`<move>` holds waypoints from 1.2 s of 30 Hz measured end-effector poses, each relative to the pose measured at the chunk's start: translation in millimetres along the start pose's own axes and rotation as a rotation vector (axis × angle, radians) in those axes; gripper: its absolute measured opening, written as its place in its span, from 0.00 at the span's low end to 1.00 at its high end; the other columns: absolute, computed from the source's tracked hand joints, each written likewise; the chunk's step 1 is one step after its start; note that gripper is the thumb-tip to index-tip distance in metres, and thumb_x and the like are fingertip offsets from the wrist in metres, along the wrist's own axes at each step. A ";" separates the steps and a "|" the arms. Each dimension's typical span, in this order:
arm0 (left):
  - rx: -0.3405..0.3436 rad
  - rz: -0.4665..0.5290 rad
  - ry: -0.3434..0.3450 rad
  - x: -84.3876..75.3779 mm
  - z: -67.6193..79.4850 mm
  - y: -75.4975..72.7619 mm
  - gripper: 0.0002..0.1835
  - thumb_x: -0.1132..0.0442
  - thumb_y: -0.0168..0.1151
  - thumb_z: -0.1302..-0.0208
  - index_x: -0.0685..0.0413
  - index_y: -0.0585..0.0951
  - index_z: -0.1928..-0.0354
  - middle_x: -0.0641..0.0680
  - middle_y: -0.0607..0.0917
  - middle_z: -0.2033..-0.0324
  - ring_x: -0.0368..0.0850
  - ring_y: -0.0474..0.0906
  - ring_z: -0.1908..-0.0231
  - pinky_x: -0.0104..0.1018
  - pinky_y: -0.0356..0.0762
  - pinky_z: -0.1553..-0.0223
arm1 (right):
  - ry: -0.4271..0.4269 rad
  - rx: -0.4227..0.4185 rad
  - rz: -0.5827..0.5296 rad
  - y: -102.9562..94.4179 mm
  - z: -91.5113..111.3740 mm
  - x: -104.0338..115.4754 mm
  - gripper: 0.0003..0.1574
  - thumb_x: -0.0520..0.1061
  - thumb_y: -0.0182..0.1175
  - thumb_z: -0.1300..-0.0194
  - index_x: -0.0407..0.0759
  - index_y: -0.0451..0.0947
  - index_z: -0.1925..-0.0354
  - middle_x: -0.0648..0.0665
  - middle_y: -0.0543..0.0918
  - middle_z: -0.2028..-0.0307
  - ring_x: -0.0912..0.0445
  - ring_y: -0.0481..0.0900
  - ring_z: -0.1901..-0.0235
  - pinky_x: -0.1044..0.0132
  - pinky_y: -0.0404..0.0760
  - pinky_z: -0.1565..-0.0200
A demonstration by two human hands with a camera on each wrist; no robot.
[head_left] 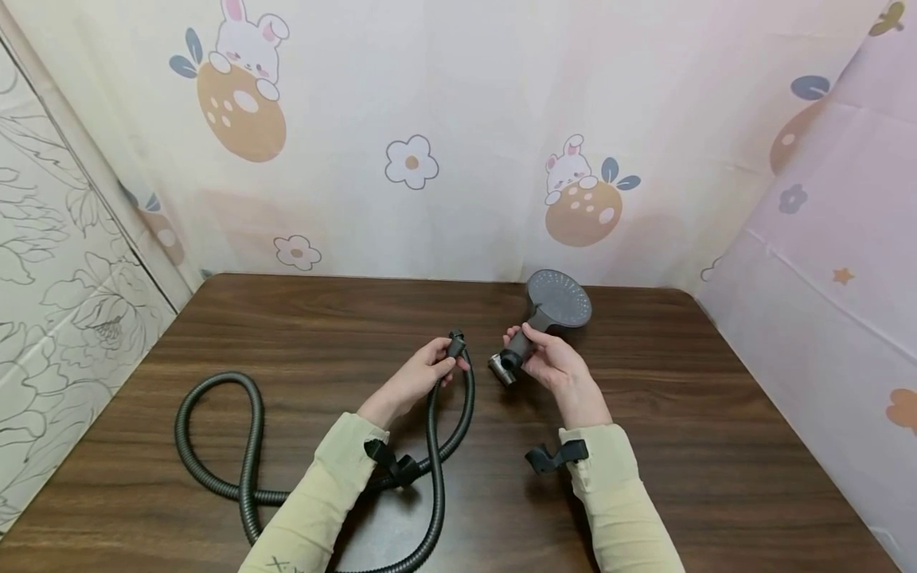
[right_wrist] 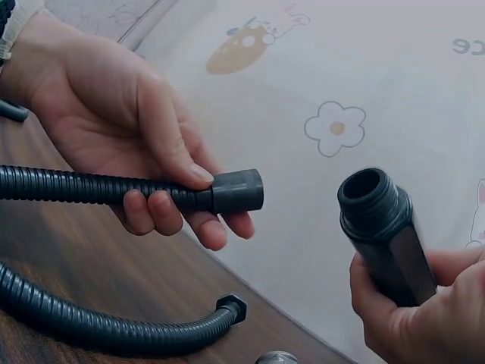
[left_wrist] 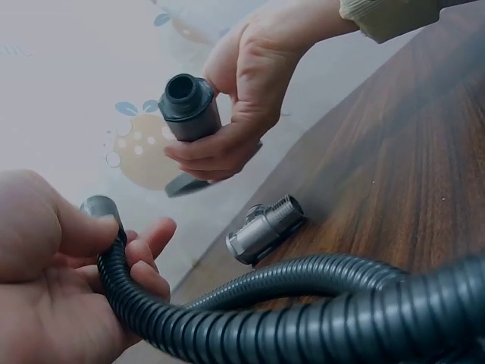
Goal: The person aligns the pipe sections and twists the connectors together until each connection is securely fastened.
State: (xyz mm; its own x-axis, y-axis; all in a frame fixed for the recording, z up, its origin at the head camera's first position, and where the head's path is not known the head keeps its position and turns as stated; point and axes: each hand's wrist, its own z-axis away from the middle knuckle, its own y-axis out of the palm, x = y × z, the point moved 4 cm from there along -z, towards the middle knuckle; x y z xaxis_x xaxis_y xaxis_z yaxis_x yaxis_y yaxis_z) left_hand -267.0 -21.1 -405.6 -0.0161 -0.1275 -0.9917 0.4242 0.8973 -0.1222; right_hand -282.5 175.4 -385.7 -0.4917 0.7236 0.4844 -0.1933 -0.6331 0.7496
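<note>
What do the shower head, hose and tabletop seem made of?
Shower head: probably matte plastic, given its dull, even grey. Hose: dark, ribbed, satin sheen; perhaps plastic or coated metal. Tabletop: brown wood grain, softly shiny; wood or laminate.

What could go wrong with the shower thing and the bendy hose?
The hose lies looped on the table, so it might twist or tug at the left hand. The metal fitting lies loose near the right hand, so a bump might roll it away. The shower head has a threaded end, apart from the hose's collar; if they meet crooked, they might jam.
</note>
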 end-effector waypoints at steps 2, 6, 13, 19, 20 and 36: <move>0.016 -0.002 0.012 0.5 0.0 1.6 0.13 0.66 0.43 0.31 0.63 0.66 0.47 0.64 0.80 0.57 0.49 0.68 0.68 0.31 0.66 0.68 | -0.021 0.022 0.021 2.1 0.7 -0.2 0.39 0.38 0.48 0.34 0.47 0.39 0.32 0.43 0.69 0.57 0.55 0.74 0.60 0.65 0.74 0.51; 0.043 0.027 0.026 0.5 -0.2 5.3 0.14 0.64 0.40 0.29 0.66 0.66 0.49 0.65 0.80 0.57 0.43 0.66 0.71 0.31 0.64 0.68 | -0.069 0.067 0.061 6.6 2.1 -0.7 0.37 0.37 0.45 0.33 0.48 0.38 0.33 0.43 0.70 0.58 0.55 0.74 0.60 0.64 0.75 0.52; 0.061 0.099 0.014 0.2 1.2 11.5 0.16 0.62 0.35 0.27 0.69 0.65 0.49 0.67 0.79 0.58 0.41 0.64 0.74 0.30 0.62 0.71 | -0.121 0.092 0.077 13.7 0.2 -3.5 0.39 0.36 0.46 0.33 0.50 0.38 0.32 0.44 0.68 0.59 0.55 0.73 0.58 0.63 0.73 0.49; 0.076 0.084 0.000 -0.6 4.3 13.9 0.16 0.60 0.37 0.28 0.66 0.65 0.47 0.64 0.80 0.59 0.41 0.63 0.75 0.30 0.62 0.71 | -0.194 0.076 0.096 17.4 -2.8 -4.6 0.36 0.37 0.47 0.34 0.47 0.43 0.34 0.44 0.69 0.59 0.55 0.74 0.59 0.62 0.73 0.48; 0.076 0.081 -0.001 -1.0 4.7 14.3 0.16 0.60 0.37 0.28 0.65 0.65 0.47 0.63 0.80 0.60 0.41 0.63 0.75 0.30 0.62 0.71 | -0.207 0.070 0.101 17.7 -3.3 -4.6 0.34 0.37 0.47 0.34 0.46 0.45 0.34 0.44 0.70 0.59 0.55 0.74 0.58 0.62 0.73 0.48; 0.111 0.115 0.002 -6.0 10.2 25.7 0.16 0.60 0.39 0.28 0.61 0.67 0.47 0.60 0.80 0.61 0.44 0.62 0.76 0.33 0.62 0.71 | -0.347 0.023 0.265 21.8 -8.6 -5.4 0.30 0.44 0.41 0.30 0.36 0.46 0.34 0.47 0.76 0.60 0.57 0.75 0.59 0.67 0.74 0.53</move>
State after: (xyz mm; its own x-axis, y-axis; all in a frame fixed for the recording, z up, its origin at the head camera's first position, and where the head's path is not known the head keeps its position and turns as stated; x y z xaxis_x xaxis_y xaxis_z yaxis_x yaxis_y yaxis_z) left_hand -246.8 -1.6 -402.3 0.0362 -0.0256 -0.9990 0.5211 0.8535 -0.0029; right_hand -291.4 155.3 -375.9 -0.2069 0.5892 0.7810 -0.0776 -0.8057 0.5872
